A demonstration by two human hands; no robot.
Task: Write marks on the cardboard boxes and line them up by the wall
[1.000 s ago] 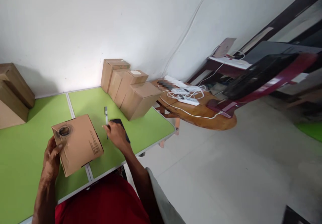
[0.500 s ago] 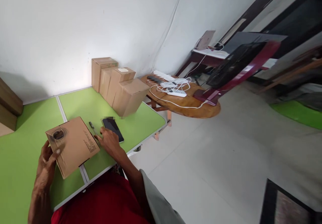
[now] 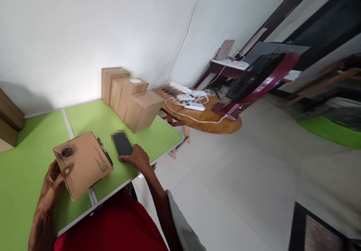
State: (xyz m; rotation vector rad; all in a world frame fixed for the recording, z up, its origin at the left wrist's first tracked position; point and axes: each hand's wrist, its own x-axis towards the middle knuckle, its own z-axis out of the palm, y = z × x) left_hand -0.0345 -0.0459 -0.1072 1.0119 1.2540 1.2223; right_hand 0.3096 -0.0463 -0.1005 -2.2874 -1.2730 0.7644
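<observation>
In the head view, my left hand [image 3: 55, 177] grips the left edge of a cardboard box [image 3: 84, 166], thumb on top. The box has a dark round spot under clear tape near its left corner and small printed text at its right. Beside its right edge a dark pen [image 3: 104, 150] lies on the green table [image 3: 87, 115]. My right hand [image 3: 137, 158] has thumb and fingers around the near end of a black smartphone [image 3: 123, 144], which lies face up on the table or just over it; I cannot tell which.
Several closed cardboard boxes [image 3: 146, 110] stand at the table's back right, by the wall. More boxes [image 3: 9, 112] are at the far left. A round wooden table [image 3: 197, 121] beyond carries white power strips, a tangled cable and a dark red monitor-like device [image 3: 259, 78].
My right hand has moved from the pen to the near end of the smartphone. The pen now lies close along the box's right edge. My left hand stays on the box.
</observation>
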